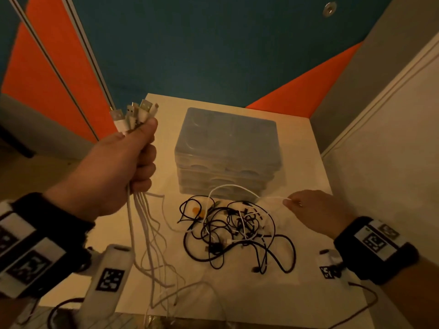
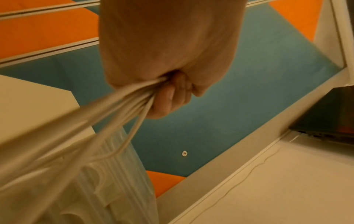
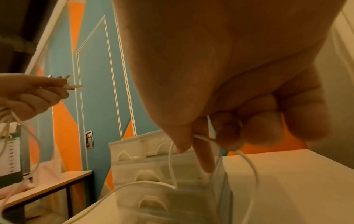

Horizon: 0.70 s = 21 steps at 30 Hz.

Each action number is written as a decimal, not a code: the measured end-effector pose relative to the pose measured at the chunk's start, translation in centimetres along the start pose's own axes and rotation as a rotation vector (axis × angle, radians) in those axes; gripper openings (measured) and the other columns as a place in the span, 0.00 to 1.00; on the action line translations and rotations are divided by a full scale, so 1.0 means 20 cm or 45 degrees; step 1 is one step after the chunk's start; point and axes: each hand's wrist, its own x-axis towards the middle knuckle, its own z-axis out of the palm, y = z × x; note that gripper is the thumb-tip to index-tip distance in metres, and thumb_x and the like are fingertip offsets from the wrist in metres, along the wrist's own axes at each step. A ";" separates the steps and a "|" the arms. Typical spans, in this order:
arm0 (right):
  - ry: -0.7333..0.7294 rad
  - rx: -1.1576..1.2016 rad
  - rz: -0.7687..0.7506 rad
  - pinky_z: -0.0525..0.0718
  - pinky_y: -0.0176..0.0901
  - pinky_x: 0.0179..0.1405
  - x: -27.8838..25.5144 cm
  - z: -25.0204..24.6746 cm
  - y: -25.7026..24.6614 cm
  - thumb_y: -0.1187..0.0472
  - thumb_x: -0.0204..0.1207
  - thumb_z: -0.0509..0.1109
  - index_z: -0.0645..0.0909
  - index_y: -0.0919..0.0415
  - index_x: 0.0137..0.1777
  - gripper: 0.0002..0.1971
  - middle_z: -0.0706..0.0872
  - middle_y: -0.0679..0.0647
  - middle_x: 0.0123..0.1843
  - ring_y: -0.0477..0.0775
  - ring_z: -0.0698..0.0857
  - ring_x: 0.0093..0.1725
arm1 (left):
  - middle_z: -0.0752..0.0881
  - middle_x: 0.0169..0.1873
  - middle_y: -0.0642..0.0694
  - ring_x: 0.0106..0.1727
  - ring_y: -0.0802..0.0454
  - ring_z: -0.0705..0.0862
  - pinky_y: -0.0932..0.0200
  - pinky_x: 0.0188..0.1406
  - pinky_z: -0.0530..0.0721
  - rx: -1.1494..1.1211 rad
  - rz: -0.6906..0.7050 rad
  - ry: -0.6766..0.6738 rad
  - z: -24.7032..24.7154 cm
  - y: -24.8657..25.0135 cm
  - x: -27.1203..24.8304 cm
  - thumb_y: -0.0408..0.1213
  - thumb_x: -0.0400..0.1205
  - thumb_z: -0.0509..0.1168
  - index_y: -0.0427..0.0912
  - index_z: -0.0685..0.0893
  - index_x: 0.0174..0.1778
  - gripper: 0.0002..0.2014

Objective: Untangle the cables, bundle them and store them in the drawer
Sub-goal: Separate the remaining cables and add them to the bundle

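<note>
- The left hand [image 1: 121, 162] is raised beside the table, fist clenched round a bunch of white cables [image 1: 142, 224]; about five plug ends [image 1: 136, 112] stick up above the thumb, and the strands hang down past the table edge.
- The right hand [image 1: 311, 210] pinches one white cable [image 1: 240, 187] between thumb and fingertips, just above the table [image 1: 308, 148].
- That cable arches back into a tangled pile [image 1: 237, 231] of mostly black leads; their number cannot be counted.
- Behind the pile stands a translucent drawer unit [image 1: 228, 153], drawers shut.
- No legible writing; only square black-and-white markers on both wristbands.
</note>
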 end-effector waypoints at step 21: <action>-0.115 0.859 -0.191 0.84 0.41 0.45 -0.54 -0.06 0.32 0.17 0.62 0.57 0.84 0.31 0.55 0.30 0.88 0.50 0.34 0.50 0.88 0.38 | 0.56 0.22 0.50 0.22 0.53 0.51 0.57 0.24 0.51 0.093 0.011 -0.178 0.14 -0.10 -0.03 0.45 0.79 0.66 0.51 0.58 0.31 0.21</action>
